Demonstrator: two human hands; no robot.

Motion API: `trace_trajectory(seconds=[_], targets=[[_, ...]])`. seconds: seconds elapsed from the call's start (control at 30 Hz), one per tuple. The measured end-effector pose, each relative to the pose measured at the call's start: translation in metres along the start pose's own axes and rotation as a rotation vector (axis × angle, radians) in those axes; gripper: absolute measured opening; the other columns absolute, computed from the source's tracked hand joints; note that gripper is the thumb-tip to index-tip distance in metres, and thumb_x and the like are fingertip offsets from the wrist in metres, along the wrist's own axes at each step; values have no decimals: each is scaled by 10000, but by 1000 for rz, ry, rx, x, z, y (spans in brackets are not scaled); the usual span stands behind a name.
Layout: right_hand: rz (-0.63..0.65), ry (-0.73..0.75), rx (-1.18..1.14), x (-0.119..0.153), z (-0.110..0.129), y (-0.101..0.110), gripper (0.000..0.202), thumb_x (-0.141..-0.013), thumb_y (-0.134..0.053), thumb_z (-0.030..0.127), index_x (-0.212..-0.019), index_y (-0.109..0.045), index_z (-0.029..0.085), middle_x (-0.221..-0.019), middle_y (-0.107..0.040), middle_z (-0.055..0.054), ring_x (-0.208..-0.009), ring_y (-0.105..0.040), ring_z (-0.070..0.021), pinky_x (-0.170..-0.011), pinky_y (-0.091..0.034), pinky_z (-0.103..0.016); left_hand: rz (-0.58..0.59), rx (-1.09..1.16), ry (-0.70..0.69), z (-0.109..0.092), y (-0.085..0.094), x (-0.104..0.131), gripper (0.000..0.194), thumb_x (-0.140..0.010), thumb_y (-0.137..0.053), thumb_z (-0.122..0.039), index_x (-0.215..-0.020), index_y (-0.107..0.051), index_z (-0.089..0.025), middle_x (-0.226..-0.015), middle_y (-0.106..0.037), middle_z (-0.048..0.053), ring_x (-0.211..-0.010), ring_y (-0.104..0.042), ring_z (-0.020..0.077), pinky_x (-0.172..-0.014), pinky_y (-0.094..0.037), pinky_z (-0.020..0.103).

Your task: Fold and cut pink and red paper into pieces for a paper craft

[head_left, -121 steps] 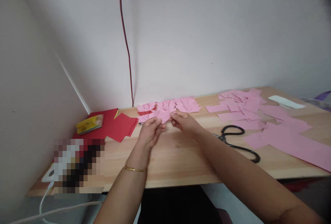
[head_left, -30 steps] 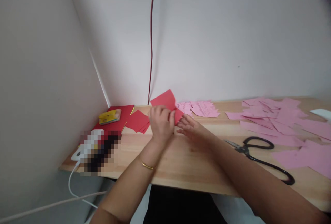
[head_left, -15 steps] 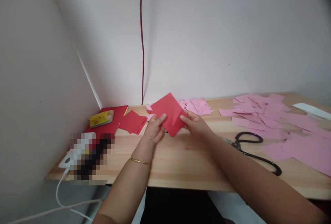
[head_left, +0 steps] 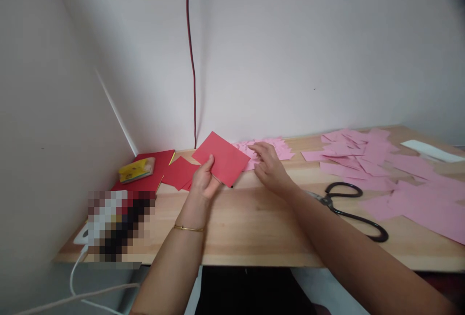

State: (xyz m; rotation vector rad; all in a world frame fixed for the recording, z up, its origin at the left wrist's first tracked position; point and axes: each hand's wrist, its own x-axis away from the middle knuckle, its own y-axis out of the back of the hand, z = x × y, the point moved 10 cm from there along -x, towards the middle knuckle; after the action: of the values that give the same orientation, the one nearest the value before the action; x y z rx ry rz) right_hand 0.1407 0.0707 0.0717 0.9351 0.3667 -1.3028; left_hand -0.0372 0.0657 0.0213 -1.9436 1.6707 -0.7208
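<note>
A square of red paper (head_left: 222, 157) is pinched in my left hand (head_left: 205, 179), with the thumb on its top face and the fingers hidden beneath. My right hand (head_left: 271, 169) hovers just right of the paper, apart from it, its fingers loosely bent and spread with nothing seen in them. Behind the hands lie small cut pink paper pieces (head_left: 279, 148). More red paper squares (head_left: 179, 172) lie on the table to the left of my left hand. Scissors (head_left: 329, 201) with black handles rest partly behind my right forearm.
Pink paper sheets and strips (head_left: 363, 155) spread over the right of the wooden table (head_left: 254, 237). A white strip (head_left: 432, 151) lies at far right. On the left, a yellow packet (head_left: 136, 169) sits on red sheets (head_left: 165, 160), near a blurred-out patch and a white cable (head_left: 72, 276).
My right hand has let go of the red paper and opened beside it. The paper, now in my left hand alone, has turned and shifted left. The view has moved slightly.
</note>
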Motion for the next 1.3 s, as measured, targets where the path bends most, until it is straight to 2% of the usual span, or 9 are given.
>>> trace_trajectory(seconds=[0.13,0.3,0.5,0.63,0.83,0.97,1.1,1.17,1.3], targets=[[70,141,168,2,17,-12,474,-839,-524,166,-1282,-528,332,-1389,-326,-102,-1267,-352,-286,-974,-404,-477,58,-20,81,12,-12,7,352,-856,-563,-298,-1149,-588,-105,-1244,-609,153,-1216,-529,252,-1043,-429,404],[110,212,151,3,23,-14,228,-866,-564,276,-1031,-702,350,-1408,-389,-57,-1253,-379,-286,-956,-409,-492,93,-37,124,18,-21,14,333,-887,-514,-302,-1153,-590,-118,-1244,-612,142,-1210,-534,255,-1035,-434,421],[94,12,-141,0,8,-11,182,-860,-576,322,-966,-723,312,-1342,-497,-50,-1196,-486,-233,-965,-422,-415,132,7,70,12,-29,15,298,-899,-492,-291,-1131,-604,-142,-1190,-652,105,-1207,-537,242,-1050,-417,435],[39,-221,-366,2,-8,-11,109,-807,-640,347,-799,-696,254,-1014,-655,-49,-955,-605,-195,-858,-462,-340,168,55,94,14,-34,16,340,-902,-477,-363,-1052,-638,-104,-1092,-690,142,-1140,-585,270,-1035,-427,454],[-20,-330,-367,4,-15,-7,232,-781,-642,388,-670,-600,188,-780,-637,-25,-740,-565,-152,-692,-435,-275,136,53,91,12,-29,14,388,-883,-505,-398,-1036,-633,-65,-978,-706,190,-955,-671,285,-963,-471,467],[-104,-428,-315,7,-26,3,267,-769,-643,408,-652,-560,182,-688,-586,2,-617,-487,-117,-587,-384,-245,69,84,-102,-6,-22,12,405,-838,-570,-460,-1098,-606,-152,-1047,-698,134,-977,-664,264,-929,-491,468],[-124,-416,-282,6,-26,6,276,-784,-622,418,-656,-549,184,-666,-559,7,-596,-462,-112,-565,-369,-242,148,-21,-154,-2,-33,15,465,-653,-788,-232,-1079,-615,-165,-1066,-697,109,-963,-665,223,-888,-526,359],[-115,-408,-251,6,-25,4,279,-789,-619,413,-650,-538,186,-648,-549,9,-592,-461,-113,-566,-371,-243,110,-67,-140,5,-29,14,474,-607,-796,-120,-1047,-623,-162,-997,-715,87,-887,-682,202,-826,-551,330],[-94,-438,-340,9,-27,-5,261,-763,-659,406,-730,-502,200,-615,-537,30,-574,-497,-115,-570,-398,-243,-25,-55,-123,12,-11,9,351,-624,-776,-121,-938,-623,-152,-841,-725,49,-718,-693,173,-699,-579,315]])
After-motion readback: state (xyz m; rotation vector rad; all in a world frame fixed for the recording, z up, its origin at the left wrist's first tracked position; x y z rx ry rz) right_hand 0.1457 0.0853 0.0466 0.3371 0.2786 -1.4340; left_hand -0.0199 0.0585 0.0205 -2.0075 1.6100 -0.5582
